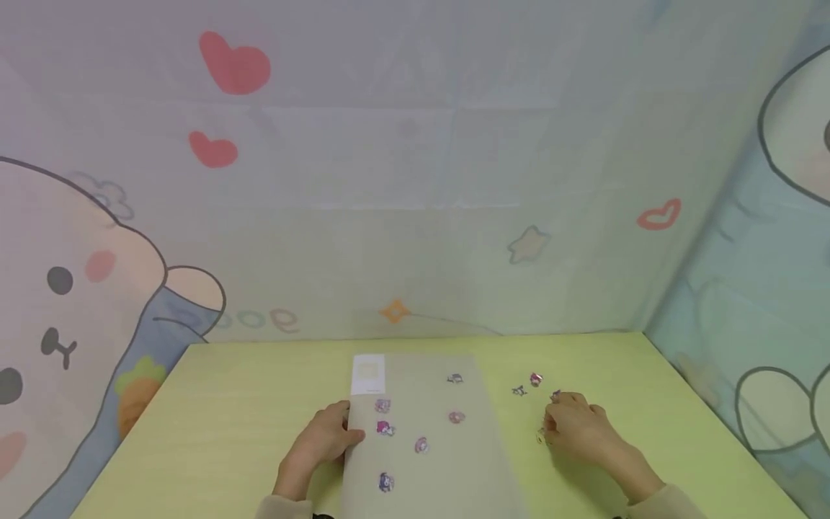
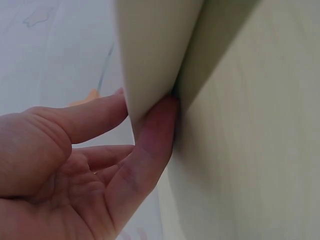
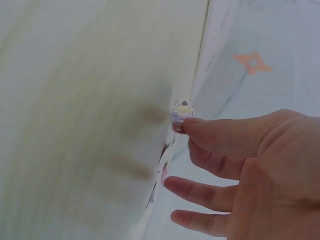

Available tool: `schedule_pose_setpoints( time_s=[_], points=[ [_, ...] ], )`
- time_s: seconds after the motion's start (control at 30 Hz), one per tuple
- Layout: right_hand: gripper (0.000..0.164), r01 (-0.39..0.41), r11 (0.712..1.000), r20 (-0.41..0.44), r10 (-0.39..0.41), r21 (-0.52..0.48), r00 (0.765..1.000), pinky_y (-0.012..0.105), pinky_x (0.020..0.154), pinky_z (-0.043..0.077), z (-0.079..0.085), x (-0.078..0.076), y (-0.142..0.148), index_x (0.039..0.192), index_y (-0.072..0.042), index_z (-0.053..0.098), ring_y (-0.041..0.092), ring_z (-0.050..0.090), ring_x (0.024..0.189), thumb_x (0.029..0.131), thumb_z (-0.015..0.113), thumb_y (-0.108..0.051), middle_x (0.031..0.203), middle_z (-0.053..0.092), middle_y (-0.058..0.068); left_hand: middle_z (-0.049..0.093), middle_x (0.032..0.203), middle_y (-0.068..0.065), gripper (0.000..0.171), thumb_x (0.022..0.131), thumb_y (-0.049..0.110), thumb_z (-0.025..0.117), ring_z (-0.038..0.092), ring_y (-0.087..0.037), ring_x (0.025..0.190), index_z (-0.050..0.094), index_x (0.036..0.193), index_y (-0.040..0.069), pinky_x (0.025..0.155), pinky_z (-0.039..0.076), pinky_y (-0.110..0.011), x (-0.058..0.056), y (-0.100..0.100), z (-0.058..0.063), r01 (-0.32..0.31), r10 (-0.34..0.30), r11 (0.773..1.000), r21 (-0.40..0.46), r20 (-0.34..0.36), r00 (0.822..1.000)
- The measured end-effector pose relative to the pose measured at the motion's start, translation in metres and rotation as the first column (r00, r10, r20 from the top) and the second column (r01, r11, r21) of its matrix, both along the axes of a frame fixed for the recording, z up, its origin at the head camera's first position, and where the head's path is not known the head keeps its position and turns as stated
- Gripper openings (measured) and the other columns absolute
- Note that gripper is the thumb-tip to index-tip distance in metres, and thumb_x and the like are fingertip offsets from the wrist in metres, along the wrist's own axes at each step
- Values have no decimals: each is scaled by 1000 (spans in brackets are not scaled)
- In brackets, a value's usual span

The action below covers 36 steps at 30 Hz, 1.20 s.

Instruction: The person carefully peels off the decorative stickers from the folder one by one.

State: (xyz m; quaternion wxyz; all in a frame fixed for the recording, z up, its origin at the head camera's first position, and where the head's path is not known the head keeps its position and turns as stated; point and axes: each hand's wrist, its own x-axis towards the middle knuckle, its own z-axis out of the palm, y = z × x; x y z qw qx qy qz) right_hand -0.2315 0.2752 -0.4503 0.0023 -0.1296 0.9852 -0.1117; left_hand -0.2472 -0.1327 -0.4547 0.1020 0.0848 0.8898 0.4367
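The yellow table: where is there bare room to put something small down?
A wide bare patch of table lies left of the left hand, up to the patterned cloth; another, right of the right hand. The crowded spot is beside that hand, where small stickers lie; the beige board carries more, except at lower right.

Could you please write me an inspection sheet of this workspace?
Surface: yellow-green table.
Job's things: grey sheet bearing six small stickers and a white label at its far left corner; loose stickers lie to its right.
Clutter: nothing seen.
Hands: left hand holds the sheet's left edge; right hand pinches another sticker.
Cables: nothing seen.
Surroundings: cartoon-printed cloth behind the table.
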Motion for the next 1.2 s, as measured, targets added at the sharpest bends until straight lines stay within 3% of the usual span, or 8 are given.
schedule_pose_setpoints(
  time_s=[0.23,0.5,0.63,0.83,1.0,1.2],
  points=[
    [28,24,1000,28,-24,19,999,72,84,34,0,2,7,70,-19,51,44,45,117,85,76,-19,94,53,-1,62,87,-15,32,90,3,67,62,-21,64,54,116,-9,57,54,-35,1,4,-4,10,-10,1000,8,2,1000],
    [28,46,998,8,-47,39,999,77,89,26,10,3,6,77,-18,50,43,44,115,84,77,-20,101,55,5,63,87,-14,30,90,5,67,62,-20,65,55,114,-7,59,54,-34,0,6,-3,14,-14,1000,2,-8,1000],
    [22,16,1000,-34,-15,16,999,76,87,30,22,1,-1,83,-18,54,46,45,116,83,76,-20,109,58,9,63,87,-15,32,90,4,67,63,-20,65,54,116,-8,58,54,-35,0,3,-2,1,-1,1000,-6,-9,1000],
    [21,-39,998,-86,35,-49,996,70,83,37,52,-4,-22,97,-17,61,44,48,114,85,76,-23,118,59,11,62,87,-15,31,90,4,67,62,-21,64,54,115,-9,57,54,-35,1,-2,0,-22,22,1000,-19,-6,1000],
    [23,-59,988,-41,53,-143,998,63,84,40,74,-5,-43,108,-15,64,38,51,110,88,72,-21,120,59,9,62,87,-16,32,90,4,67,62,-21,63,53,116,-9,57,54,-35,1,-2,0,-32,32,999,-24,2,999],
    [28,-51,960,-6,52,-274,999,68,93,36,80,-4,-69,119,-11,64,44,42,125,92,69,-18,133,55,14,63,87,-16,30,90,4,67,62,-20,62,54,114,-8,57,54,-34,1,1,0,-22,22,1000,-14,3,1000]
  ],
)
